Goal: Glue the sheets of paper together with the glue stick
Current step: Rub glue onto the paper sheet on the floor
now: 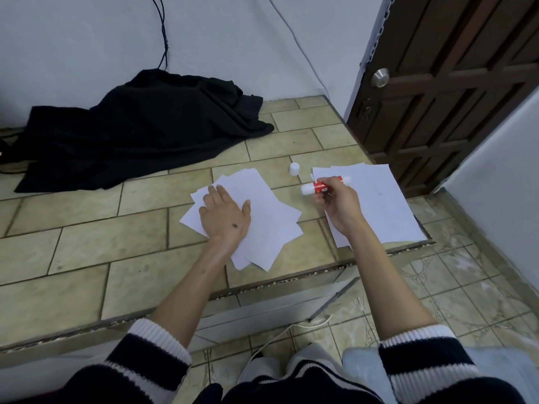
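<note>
Your left hand lay flat, fingers straight, pressing the fanned pile of sheets on the floor. Your right hand gripped the uncapped glue stick (its cap stood nearby) above the second stack, so more gluing probably remained.

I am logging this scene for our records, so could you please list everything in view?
loose sheets: several, white, fanned on the raised tiled step, under the left hand
paper stack: one, white, right end of the step
glue stick: one, red and white, uncapped, in the right hand
cap: one, white, upright between the papers
cloth: one, black, heaped by the wall
door: one, brown, far right
left hand: flat on the sheets
right hand: grip round the glue stick
</note>
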